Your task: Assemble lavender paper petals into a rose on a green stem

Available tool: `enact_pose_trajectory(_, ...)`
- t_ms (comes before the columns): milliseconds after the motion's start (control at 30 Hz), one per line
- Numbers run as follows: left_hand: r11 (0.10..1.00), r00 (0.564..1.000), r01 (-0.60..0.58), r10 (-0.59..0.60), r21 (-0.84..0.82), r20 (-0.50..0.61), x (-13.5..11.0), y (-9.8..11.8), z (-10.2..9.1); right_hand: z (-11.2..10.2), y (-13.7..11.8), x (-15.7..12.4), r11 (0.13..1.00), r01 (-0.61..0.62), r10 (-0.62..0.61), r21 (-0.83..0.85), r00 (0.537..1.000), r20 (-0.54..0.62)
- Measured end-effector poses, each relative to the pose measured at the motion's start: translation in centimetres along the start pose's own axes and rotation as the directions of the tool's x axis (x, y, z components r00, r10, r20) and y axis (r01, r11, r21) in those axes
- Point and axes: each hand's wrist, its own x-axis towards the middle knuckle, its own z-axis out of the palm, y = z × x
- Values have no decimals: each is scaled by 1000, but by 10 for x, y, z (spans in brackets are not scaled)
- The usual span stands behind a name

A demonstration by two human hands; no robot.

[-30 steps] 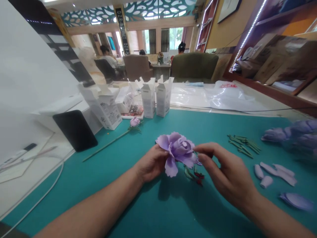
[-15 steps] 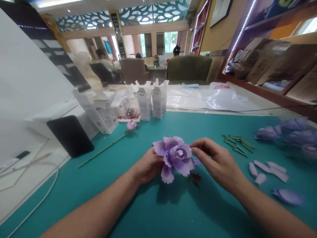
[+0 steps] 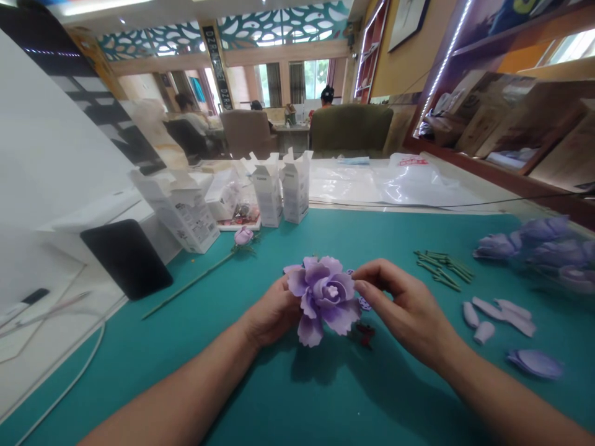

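A purple paper flower (image 3: 323, 296) with many layered petals is held just above the teal cutting mat (image 3: 260, 384). My left hand (image 3: 272, 313) grips it from behind and below, fingers curled round its base. My right hand (image 3: 397, 306) pinches a petal on the flower's right edge with thumb and fingers. Small red and green scraps (image 3: 365, 334) lie on the mat under the flower.
A stemmed purple bud (image 3: 243, 236) lies to the left, by open white boxes (image 3: 279, 186) and a black tablet (image 3: 125, 257). Green stem pieces (image 3: 444, 265), loose petals (image 3: 497, 313) and finished purple flowers (image 3: 539, 244) lie at right. People sit in chairs far behind.
The flower has tilted and turned slightly toward me in both hands. My right fingers have closed in onto its right petals. The view has shifted a little.
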Motion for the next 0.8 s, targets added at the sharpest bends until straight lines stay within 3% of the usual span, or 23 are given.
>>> enact_pose_trajectory(200, 999, 999, -28, 28, -19, -20, 2, 1, -6, 1, 4, -1, 999, -20, 22, 37, 999, -44)
enact_pose_trajectory(400, 1000, 999, -22, 21, -21, -45, 1, 4, -9, 3, 8, 1, 991, -111, 107, 79, 993, 54)
enact_pose_trajectory(467, 999, 998, -24, 22, -26, -55, 1, 5, -7, 3, 7, 0, 994, -89, 87, 63, 996, 24)
enact_pose_trajectory(533, 999, 997, -39, 36, -33, -72, 2, 5, -5, 3, 3, -2, 1000, -3, 3, 6, 999, -36)
enact_pose_trajectory(633, 995, 991, -79, 73, -53, -111, 3, 6, -1, 6, -5, -6, 975, 197, -199, -104, 980, -5)
enact_pose_trajectory(700, 993, 987, -94, 83, -71, -141, 4, 6, 2, 13, -8, -10, 908, 373, -369, -189, 928, 59)
enact_pose_trajectory(800, 991, 983, -94, 76, -99, -170, 4, 4, 6, 26, -5, -15, 723, 593, -585, -354, 798, 143)
